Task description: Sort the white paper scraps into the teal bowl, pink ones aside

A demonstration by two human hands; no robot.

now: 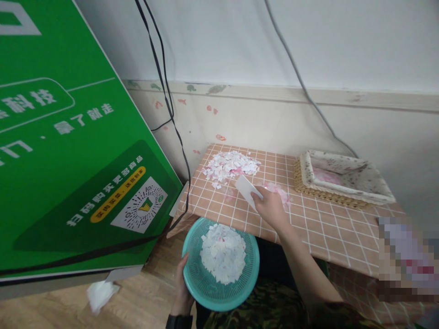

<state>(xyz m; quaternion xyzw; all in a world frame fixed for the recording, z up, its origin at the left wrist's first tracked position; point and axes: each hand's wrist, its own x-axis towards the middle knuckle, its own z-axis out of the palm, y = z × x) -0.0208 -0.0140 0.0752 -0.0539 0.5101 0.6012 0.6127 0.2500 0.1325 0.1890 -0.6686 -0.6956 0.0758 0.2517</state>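
Note:
My left hand [182,285] grips the rim of a round turquoise plastic basket [252,274], held just below the table's front edge. Inside it lies a heap of small white paper pieces [222,253]. Above the table, my right hand [269,203] is closed on a flat white card [247,189], thumb on its near end. The card's far end is beside a spread pile of white and pink paper scraps [231,164]. A smaller patch of pink scraps [279,192] lies behind and to the right of my right hand.
A lined wicker basket [329,196] with pink stuff in it stands on the right of the checked tablecloth [329,228]. At left rises a big green cabinet [85,137]. A dark cable [183,155] hangs near the table corner. A white plastic bag [99,294] lies on the floor.

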